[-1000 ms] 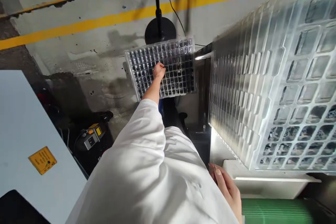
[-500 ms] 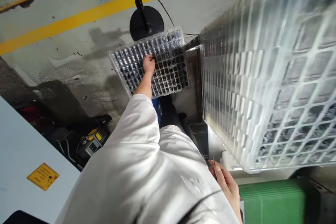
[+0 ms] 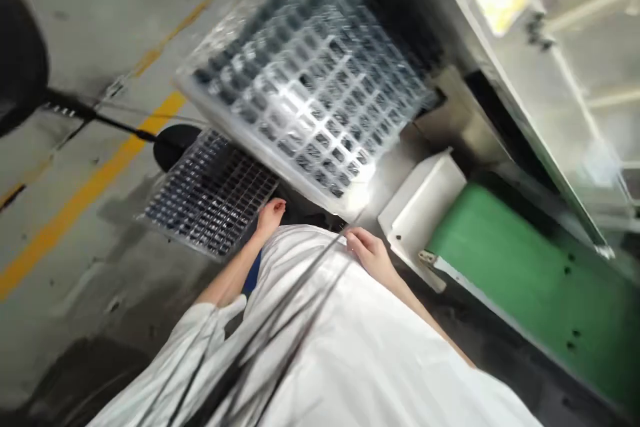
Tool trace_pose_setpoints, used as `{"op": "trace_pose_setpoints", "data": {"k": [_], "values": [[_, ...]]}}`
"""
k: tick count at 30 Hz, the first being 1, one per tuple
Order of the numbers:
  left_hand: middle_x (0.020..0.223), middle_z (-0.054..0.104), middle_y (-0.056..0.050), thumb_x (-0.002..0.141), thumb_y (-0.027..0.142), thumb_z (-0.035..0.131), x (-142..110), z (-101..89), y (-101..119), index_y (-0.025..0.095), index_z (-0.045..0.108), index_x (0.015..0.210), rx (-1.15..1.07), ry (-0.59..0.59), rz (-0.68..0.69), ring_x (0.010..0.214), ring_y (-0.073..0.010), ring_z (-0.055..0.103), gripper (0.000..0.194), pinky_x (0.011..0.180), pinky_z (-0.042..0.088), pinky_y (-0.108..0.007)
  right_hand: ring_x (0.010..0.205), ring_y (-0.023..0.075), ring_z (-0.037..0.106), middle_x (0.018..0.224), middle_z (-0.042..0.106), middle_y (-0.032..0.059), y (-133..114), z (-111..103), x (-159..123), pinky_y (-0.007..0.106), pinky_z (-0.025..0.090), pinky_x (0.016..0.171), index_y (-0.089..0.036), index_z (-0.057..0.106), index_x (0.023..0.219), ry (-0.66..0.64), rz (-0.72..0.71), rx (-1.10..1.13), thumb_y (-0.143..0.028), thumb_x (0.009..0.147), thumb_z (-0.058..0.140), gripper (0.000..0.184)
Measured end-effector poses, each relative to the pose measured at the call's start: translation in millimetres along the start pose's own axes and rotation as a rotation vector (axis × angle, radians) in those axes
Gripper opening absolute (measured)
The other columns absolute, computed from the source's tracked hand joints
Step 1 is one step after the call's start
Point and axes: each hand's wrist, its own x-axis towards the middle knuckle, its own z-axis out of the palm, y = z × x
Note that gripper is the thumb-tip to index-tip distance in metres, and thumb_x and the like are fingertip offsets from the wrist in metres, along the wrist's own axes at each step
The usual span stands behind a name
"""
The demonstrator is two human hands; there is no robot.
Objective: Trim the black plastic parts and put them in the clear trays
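Note:
My left hand point(image 3: 270, 217) reaches down to the near edge of a clear plastic grid tray point(image 3: 213, 193) that holds several small dark parts and lies low beside me; the fingers curl at its rim, and the view is blurred. My right hand point(image 3: 367, 250) rests against my white coat near my waist, fingers bent, with a thin pointed thing I cannot make out between them. A second, larger clear grid tray point(image 3: 310, 93) with dark parts sits tilted above, close to both hands.
A green conveyor belt point(image 3: 505, 267) runs at the right, with a white bracket point(image 3: 425, 213) at its end. A metal machine frame point(image 3: 500, 73) rises behind. The concrete floor has a yellow line point(image 3: 85, 193); a black stand base point(image 3: 173, 143) sits by the low tray.
The view has swung sharply right and tilted. My left hand has drawn back from the middle of the low tray to its near edge. My right hand has stayed by my waist.

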Motion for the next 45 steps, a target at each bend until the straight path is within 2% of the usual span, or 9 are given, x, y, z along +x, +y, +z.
{"op": "trace_pose_setpoints", "data": {"k": [6,13,17,20,23,26,28,37,45], "values": [[0.092,0.082,-0.002,0.089,0.029,0.066,-35.2,51.7,86.6,0.031,0.08,0.084,0.295,-0.298,0.321,0.09,-0.0205,0.075,0.015,0.087,0.057,-0.03,0.077,0.0141,0.061,0.082,0.068,-0.0008,37.8,-11.1,-15.9,0.024,0.045,0.071,-0.017,0.075,0.109,0.184,-0.144,0.113,-0.049,0.108,0.05,0.041],[0.106,0.082,0.0,0.096,0.028,0.054,-61.1,101.5,129.2,0.033,0.08,0.099,0.559,-0.631,0.48,0.101,-0.0189,0.075,0.026,0.093,0.056,-0.028,0.065,0.0146,0.055,0.069,0.06,-0.0011,105.7,-50.9,-51.8,0.027,0.045,0.063,-0.018,0.076,0.099,0.649,-0.179,0.427,-0.056,0.097,0.063,0.04],[0.104,0.08,-0.002,0.098,0.029,0.052,-75.8,140.2,154.0,0.032,0.079,0.103,0.677,-0.62,0.601,0.099,-0.0204,0.074,0.028,0.094,0.056,-0.031,0.062,0.0146,0.052,0.067,0.058,-0.0015,140.0,-74.7,-73.6,0.028,0.043,0.06,-0.019,0.076,0.099,0.706,-0.16,0.507,-0.057,0.096,0.063,0.04],[0.112,0.078,-0.004,0.104,0.035,0.046,-83.2,189.6,186.6,0.033,0.077,0.112,0.729,-0.556,0.813,0.105,-0.0199,0.072,0.032,0.096,0.055,-0.031,0.06,0.0141,0.05,0.066,0.057,-0.0013,151.5,-88.6,-90.2,0.027,0.041,0.057,-0.019,0.076,0.1,0.684,-0.178,0.549,-0.057,0.097,0.062,0.04],[0.128,0.072,-0.008,0.108,0.034,0.04,-74.5,257.2,219.8,0.031,0.07,0.129,0.966,-0.545,0.96,0.121,-0.021,0.067,0.036,0.105,0.052,-0.032,0.06,0.0143,0.051,0.067,0.058,-0.0006,155.6,-100.1,-106.1,0.027,0.041,0.055,-0.019,0.076,0.099,0.672,-0.216,0.6,-0.056,0.098,0.062,0.039],[0.137,0.065,-0.014,0.102,0.03,0.054,-52.2,319.0,234.1,0.024,0.064,0.137,1.362,-0.599,0.904,0.127,-0.029,0.065,0.037,0.105,0.052,-0.039,0.061,0.0147,0.051,0.067,0.057,-0.0003,163.1,-109.0,-120.1,0.028,0.041,0.056,-0.019,0.076,0.099,0.677,-0.25,0.644,-0.056,0.099,0.061,0.04],[0.134,0.065,-0.018,0.094,0.025,0.064,-37.9,344.8,230.9,0.019,0.065,0.135,1.506,-0.632,0.831,0.12,-0.0326,0.068,0.041,0.099,0.054,-0.042,0.062,0.0153,0.052,0.067,0.058,0.0002,172.9,-112.8,-127.4,0.028,0.042,0.056,-0.019,0.076,0.1,0.691,-0.255,0.656,-0.057,0.1,0.059,0.041],[0.132,0.067,-0.019,0.096,0.013,0.051,-28.2,367.7,199.6,0.019,0.061,0.142,1.738,-0.681,0.797,0.115,-0.0284,0.07,0.047,0.094,0.054,-0.037,0.061,0.0157,0.055,0.066,0.059,-0.0006,210.7,-121.0,-132.6,0.029,0.044,0.059,-0.019,0.077,0.098,0.869,-0.205,0.657,-0.051,0.099,0.061,0.036],[0.137,0.063,-0.019,0.096,0.009,0.049,-11.4,375.4,231.0,0.021,0.066,0.135,1.788,-0.616,0.871,0.131,-0.0306,0.059,0.044,0.105,0.048,-0.042,0.057,0.0144,0.051,0.065,0.059,-0.0011,206.4,-139.2,-127.6,0.029,0.04,0.055,-0.021,0.077,0.097,0.822,-0.266,0.613,-0.052,0.099,0.059,0.036]]}}
